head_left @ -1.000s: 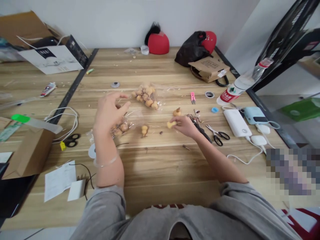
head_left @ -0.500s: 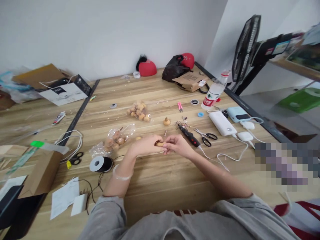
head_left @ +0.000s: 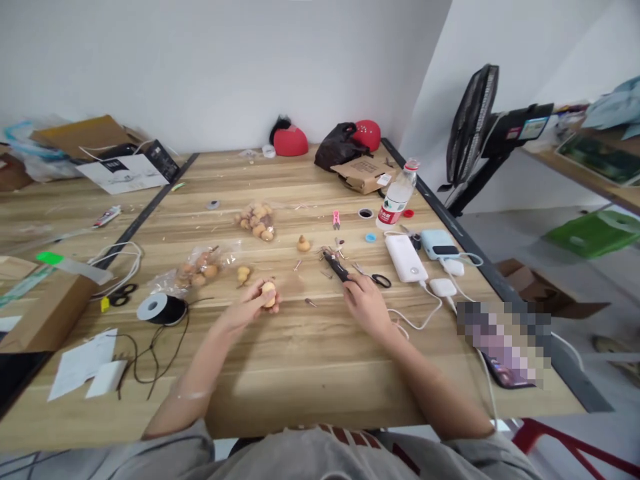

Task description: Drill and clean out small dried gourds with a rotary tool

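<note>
My left hand [head_left: 245, 310] is closed around a small tan gourd [head_left: 269, 295], its rounded end showing between thumb and fingers. My right hand [head_left: 367, 307] has its fingers wrapped over the rear of a black pen-shaped rotary tool [head_left: 335, 265], which still lies on the table. Scissors [head_left: 381, 281] lie just beyond that hand. Between my hands rests a small bit [head_left: 311, 303]. One small gourd [head_left: 303, 244] stands farther back, and another gourd [head_left: 243, 275] lies beyond my left hand.
Two plastic bags of gourds, the nearer [head_left: 200, 265] and the farther [head_left: 256, 220], lie to the left. A black cord spool [head_left: 167, 309] is near my left forearm. A bottle [head_left: 397, 197], white power bank [head_left: 406, 259] and cables occupy the right. Pink pliers [head_left: 337, 219] lie farther back.
My hands have separated from working together on the gourd. My left hand keeps it, now lower left; my right hand has moved right onto the rotary tool. The view has shifted.
</note>
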`<state>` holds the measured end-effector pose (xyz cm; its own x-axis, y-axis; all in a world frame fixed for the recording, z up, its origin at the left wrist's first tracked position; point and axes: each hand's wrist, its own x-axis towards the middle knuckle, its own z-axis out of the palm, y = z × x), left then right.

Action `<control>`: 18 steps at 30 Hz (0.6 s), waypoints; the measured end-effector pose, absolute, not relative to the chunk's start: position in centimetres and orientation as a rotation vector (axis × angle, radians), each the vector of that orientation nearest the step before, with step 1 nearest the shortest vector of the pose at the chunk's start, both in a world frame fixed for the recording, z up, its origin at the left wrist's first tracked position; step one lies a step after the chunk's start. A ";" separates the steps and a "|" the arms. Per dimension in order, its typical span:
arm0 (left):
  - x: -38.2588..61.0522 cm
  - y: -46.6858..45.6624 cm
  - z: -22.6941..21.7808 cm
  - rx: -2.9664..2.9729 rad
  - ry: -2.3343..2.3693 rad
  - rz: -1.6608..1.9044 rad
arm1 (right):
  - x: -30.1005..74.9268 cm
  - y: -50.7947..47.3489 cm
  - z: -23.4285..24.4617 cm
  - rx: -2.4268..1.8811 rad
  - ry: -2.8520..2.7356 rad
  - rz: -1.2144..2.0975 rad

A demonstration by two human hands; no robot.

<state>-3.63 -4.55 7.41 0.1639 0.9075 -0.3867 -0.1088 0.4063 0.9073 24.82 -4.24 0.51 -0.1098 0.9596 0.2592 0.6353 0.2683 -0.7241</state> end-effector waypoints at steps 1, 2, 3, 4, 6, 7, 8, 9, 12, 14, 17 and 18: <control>-2.6 -5.2 6.8 0.739 1.184 0.929 | 24.8 -4.5 0.1 -1.460 -1.860 0.550; -1.7 -5.6 6.3 0.609 1.186 0.983 | 24.8 -4.6 -0.3 -1.471 -1.885 0.527; -0.8 -5.8 5.8 0.505 1.180 1.032 | 24.8 -4.7 -0.7 -1.480 -1.906 0.512; 0.0 -5.9 5.4 0.426 1.172 1.076 | 24.7 -4.7 -1.0 -1.487 -1.922 0.504; 1.1 -5.7 4.8 0.349 1.157 1.156 | 24.7 -4.3 -1.6 -1.499 -1.934 0.503; 1.5 -5.5 4.6 0.333 1.152 1.192 | 24.7 -3.9 -1.9 -1.504 -1.930 0.507; 1.8 -5.3 4.4 0.315 1.146 1.229 | 24.7 -3.6 -2.1 -1.507 -1.921 0.511; 1.9 -5.1 4.2 0.301 1.140 1.261 | 24.8 -3.2 -2.3 -1.507 -1.905 0.515; 1.6 -5.2 3.9 0.281 1.121 1.328 | 25.1 -2.6 -2.7 -1.480 -1.831 0.526; 1.1 -5.5 3.7 0.271 1.107 1.356 | 25.3 -2.7 -2.7 -1.441 -1.760 0.532; 0.4 -5.9 3.7 0.259 1.090 1.379 | 25.6 -3.1 -2.2 -1.371 -1.624 0.542; 0.2 -5.9 3.6 0.257 1.085 1.383 | 25.7 -3.2 -2.1 -1.350 -1.574 0.549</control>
<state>0.25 -5.90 3.62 -0.1793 0.8682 -0.4626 -0.6557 0.2451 0.7141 25.67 -3.22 -2.06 0.0681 0.9276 0.3673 0.4980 0.2874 -0.8181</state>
